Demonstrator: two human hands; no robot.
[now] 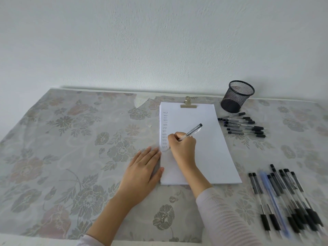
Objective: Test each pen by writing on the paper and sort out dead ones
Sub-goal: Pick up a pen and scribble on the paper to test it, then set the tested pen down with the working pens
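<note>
The right hand (pixel 183 145) grips a clear pen (pixel 192 131), its tip on the clipped paper (pixel 204 148) at the lowest written line. Just left of it, the left hand (pixel 143 168) lies flat, fingers straight, against the paper's edge. To the right hand's right lie two pen groups (pixel 244 125) (pixel 287 199) on the table (pixel 71 139).

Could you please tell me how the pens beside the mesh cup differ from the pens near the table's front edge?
The far pens lie crosswise, grips pointing right; the near pens run lengthwise, grips at the near end. The far pens all look black; the near pens include one blue pen. Both lie right of the paper.
</note>
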